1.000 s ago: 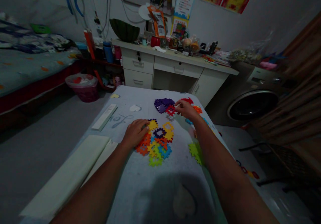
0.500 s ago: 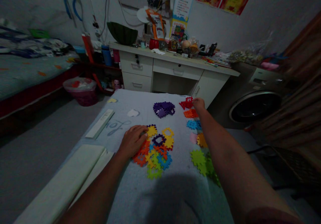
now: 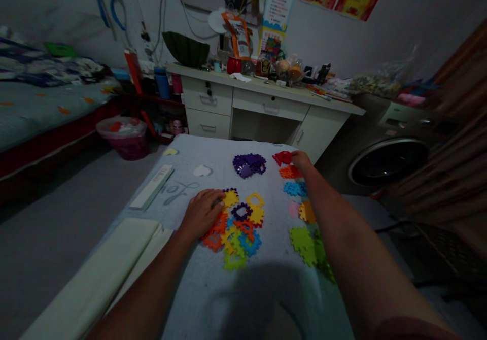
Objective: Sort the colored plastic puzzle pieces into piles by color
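Observation:
On the cloth-covered table (image 3: pixel 190 299), my left hand (image 3: pixel 205 209) rests beside a loose pile of gear-edged plastic pieces. Its fingertips touch the left edge of a yellow piece (image 3: pixel 230 198); thumb and fingers are a little apart. A purple ring-like piece (image 3: pixel 241 211), orange pieces (image 3: pixel 213 237), blue ones (image 3: pixel 251 242) and light green ones (image 3: pixel 234 261) lie in this pile. Farther off on the right, my right hand (image 3: pixel 302 161) pinches the right side of a red piece (image 3: pixel 283 158) at the red group. The fingertips are partly hidden.
Purple pieces (image 3: pixel 249 165) form a far heap. Down the right side lie orange (image 3: pixel 289 171), blue (image 3: pixel 293 189), pink (image 3: pixel 293 209) and green (image 3: pixel 302 246) groups. A long white box (image 3: pixel 152 188) lies left. Beyond stand a desk (image 3: pixel 270 101) and a washing machine (image 3: pixel 384 147).
The red piece under my right hand stood higher and has come down flat onto the red group. My right hand has lowered slightly; my left hand stays put.

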Demonstrator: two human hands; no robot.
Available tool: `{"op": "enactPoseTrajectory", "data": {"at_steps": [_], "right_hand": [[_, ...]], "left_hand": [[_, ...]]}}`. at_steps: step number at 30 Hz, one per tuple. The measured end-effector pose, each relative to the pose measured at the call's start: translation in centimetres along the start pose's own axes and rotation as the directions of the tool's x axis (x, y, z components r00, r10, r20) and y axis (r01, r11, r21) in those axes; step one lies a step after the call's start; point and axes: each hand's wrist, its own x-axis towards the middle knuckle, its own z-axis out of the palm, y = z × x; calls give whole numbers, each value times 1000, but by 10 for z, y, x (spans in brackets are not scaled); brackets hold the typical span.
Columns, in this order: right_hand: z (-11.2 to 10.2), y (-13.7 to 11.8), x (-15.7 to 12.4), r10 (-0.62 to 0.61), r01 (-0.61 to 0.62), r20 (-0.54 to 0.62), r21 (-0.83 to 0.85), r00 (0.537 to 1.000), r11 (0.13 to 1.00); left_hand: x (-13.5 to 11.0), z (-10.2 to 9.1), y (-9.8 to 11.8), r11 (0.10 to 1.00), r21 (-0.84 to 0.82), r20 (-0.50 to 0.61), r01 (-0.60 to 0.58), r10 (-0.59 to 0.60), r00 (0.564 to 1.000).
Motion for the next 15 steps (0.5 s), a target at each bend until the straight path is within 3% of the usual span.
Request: {"op": "enactPoseTrajectory", "data": {"at_steps": [6,10,13,15], "right_hand": [[-15,-21,-32,-24,24,-9,26,1000,999],[-12,-41,-76,-167,153,139,104,976,983],[-6,-59,-125,-331,318,319,94,888,943],[1,-70,-158,-424,450,457,57,781,891]], "left_hand": [[1,0,0,1000,-3,5,7,-7,1000],[1,0,1,999,-9,-2,40,-40,999],[1,-1,2,997,-35,-10,64,-64,998],[0,-2,3,997,-51,-20,60,-62,998]]}}
